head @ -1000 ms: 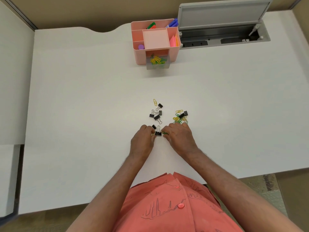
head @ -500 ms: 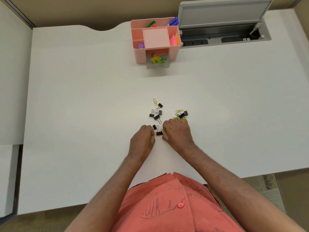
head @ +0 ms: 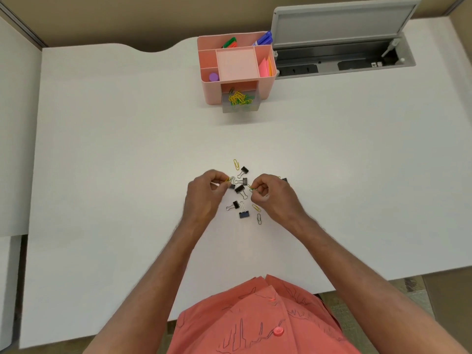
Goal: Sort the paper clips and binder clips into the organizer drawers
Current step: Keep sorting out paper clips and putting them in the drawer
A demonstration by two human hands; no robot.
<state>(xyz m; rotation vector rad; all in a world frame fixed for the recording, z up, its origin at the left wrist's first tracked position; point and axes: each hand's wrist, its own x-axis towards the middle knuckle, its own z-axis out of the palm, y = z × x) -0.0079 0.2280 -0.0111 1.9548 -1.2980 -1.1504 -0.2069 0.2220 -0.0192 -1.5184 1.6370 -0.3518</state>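
Note:
Several black binder clips point(head: 239, 188) and a few coloured paper clips point(head: 236, 164) lie scattered mid-table. My left hand point(head: 204, 194) is pinched on a yellow paper clip point(head: 228, 179) at the left of the pile. My right hand point(head: 273, 196) is pinched on a green paper clip point(head: 252, 189) at the right of the pile. A pink organizer point(head: 236, 66) stands at the far side, its clear drawer point(head: 240, 102) pulled out and holding yellow and green paper clips.
The organizer's top compartments hold markers, sticky notes and a purple item. A grey cable tray point(head: 342, 56) with its lid raised lies right of the organizer. The white table's near edge point(head: 383, 278) runs by my orange shirt.
Both hands have risen off the table and moved apart, each now pinching a paper clip. Two binder clips and two paper clips that they covered now show near me.

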